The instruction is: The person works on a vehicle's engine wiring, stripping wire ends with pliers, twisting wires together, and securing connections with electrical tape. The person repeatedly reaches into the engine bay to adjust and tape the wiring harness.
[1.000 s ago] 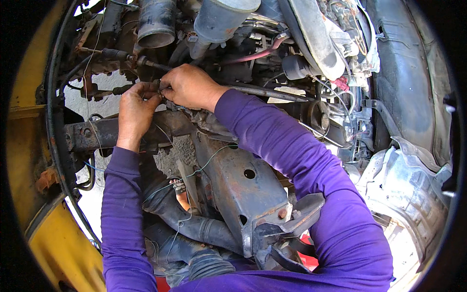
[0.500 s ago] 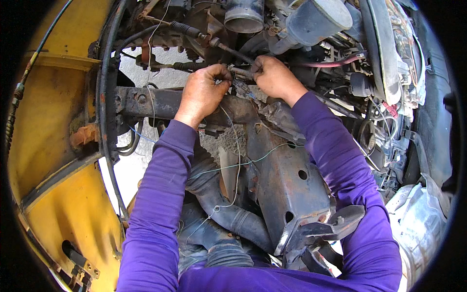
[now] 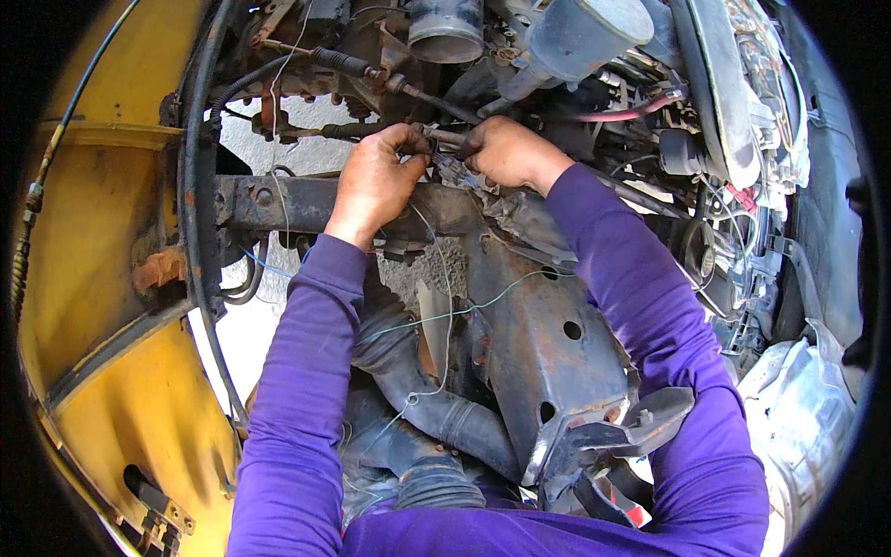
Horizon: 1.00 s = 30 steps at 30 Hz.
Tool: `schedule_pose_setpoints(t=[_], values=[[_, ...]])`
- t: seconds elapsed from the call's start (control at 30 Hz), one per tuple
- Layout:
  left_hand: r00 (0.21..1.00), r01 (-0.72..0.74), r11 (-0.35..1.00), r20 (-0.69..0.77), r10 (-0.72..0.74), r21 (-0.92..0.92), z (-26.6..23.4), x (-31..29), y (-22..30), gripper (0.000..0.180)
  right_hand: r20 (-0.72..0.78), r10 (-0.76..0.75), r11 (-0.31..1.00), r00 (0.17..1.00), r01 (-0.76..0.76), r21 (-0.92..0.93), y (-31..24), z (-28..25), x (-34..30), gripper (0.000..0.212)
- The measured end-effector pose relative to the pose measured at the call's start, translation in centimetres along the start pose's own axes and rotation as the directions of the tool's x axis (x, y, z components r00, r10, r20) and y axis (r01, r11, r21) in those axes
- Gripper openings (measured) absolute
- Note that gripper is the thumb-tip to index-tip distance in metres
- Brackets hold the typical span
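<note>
Both of my hands work close together over a dark steel crossbeam [image 3: 306, 202]. My left hand [image 3: 379, 176] is closed in a pinch, thumb against fingers; what it grips is too small to make out. A thin pale wire [image 3: 448, 278] runs up to just beneath it. To its right, my right hand [image 3: 512, 153] is closed too, its curled fingertips partly hidden beside a rod-like cable [image 3: 432, 100]. Several thin wires [image 3: 452, 171] show in the gap between the hands. A thin green wire [image 3: 492, 302] crosses below them.
Yellow body panels [image 3: 102, 241] stand at the left behind a black hose [image 3: 197, 186]. A grey canister [image 3: 585, 42] and an open pipe end [image 3: 445, 42] are beyond my hands. Nearer lie a ribbed duct [image 3: 427, 413] and a steel bracket with holes [image 3: 534, 353]. Wiring crowds the right.
The view has shifted slightly, so the engine parts sit a little further left. My right fingers have curled lower, nearer the thin wires. My left hand keeps its pinch.
</note>
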<state>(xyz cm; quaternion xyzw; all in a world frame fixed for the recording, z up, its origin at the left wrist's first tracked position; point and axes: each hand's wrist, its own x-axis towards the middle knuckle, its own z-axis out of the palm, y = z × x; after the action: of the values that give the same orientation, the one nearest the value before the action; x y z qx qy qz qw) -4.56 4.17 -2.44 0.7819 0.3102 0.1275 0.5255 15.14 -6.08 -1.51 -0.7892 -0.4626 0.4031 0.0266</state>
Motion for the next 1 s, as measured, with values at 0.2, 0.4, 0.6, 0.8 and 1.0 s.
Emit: schedule_pose_setpoints(t=[0.2, 0.4, 0.6, 0.8, 1.0], values=[[1.000, 0.019, 1.000, 0.008, -0.019, 0.009, -0.2, -0.2, 0.3, 0.015, 0.045, -0.106, 0.994, 0.993, 0.104, 0.040, -1.5, -0.9, -0.6, 0.028], [1.000, 0.003, 0.999, -0.024, -0.002, 0.034, 0.3, -0.3, 0.4, 0.017, -0.074, -0.061, 0.952, 0.995, 0.080, 0.296, -1.6, -1.1, -1.4, 0.025], [0.999, -0.013, 0.998, -0.046, 0.016, 0.054, 0.4, -0.3, 0.0, 0.017, -0.110, -0.119, 0.905, 0.987, 0.153, 0.397, -1.8, -1.1, -1.7, 0.026], [0.999, 0.021, 0.999, -0.035, -0.020, 0.037, 0.5, 0.0, -0.3, 0.018, -0.131, -0.145, 0.900, 0.981, 0.186, 0.395, -1.6, -0.7, -1.4, 0.028], [0.997, 0.023, 0.997, -0.077, -0.029, -0.078, 0.7, 0.0, -0.5, 0.025, -0.127, -0.151, 0.914, 0.980, 0.187, 0.360, -1.8, -1.0, -1.6, 0.028]])
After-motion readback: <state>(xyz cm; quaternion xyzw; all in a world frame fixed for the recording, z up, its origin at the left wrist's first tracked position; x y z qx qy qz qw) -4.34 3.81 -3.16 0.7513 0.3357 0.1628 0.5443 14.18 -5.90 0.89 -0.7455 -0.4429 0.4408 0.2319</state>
